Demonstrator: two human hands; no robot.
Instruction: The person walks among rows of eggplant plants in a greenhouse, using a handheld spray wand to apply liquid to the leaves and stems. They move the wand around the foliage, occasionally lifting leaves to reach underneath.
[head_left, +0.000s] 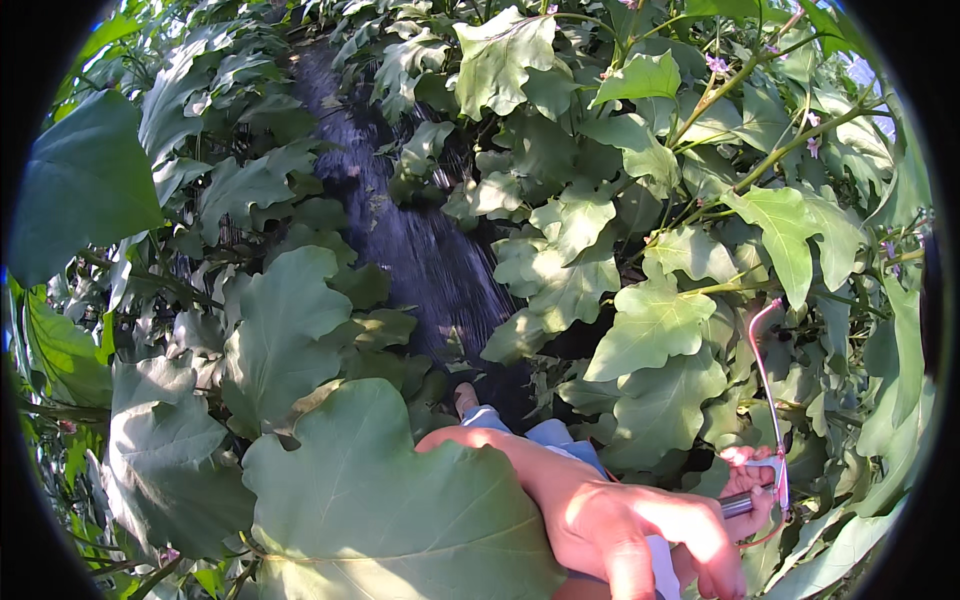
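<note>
My left hand (645, 529) reaches across the lower middle, fingers apart and pointing right and down; its fingertips are near the picture's lower edge, and I see nothing in it. A large lobed leaf (397, 487) overlaps its forearm. Beyond it at the lower right, my right hand (750, 495) is closed around the dark handle of a sprayer wand (739, 505) with a light-coloured trigger. A thin, bent metal tube (766, 375) rises from the trigger, its tip among the leaves. A thin reddish hose (765, 536) curves below the grip.
Leafy plants with pale purple flowers (717, 64) crowd both sides. Dark ground sheeting (420, 255) runs between them, bearing leaf scraps. A foot (465, 397) and blue trousers (484, 417) show at the path's near end. A thick stem (780, 154) leans across the upper right.
</note>
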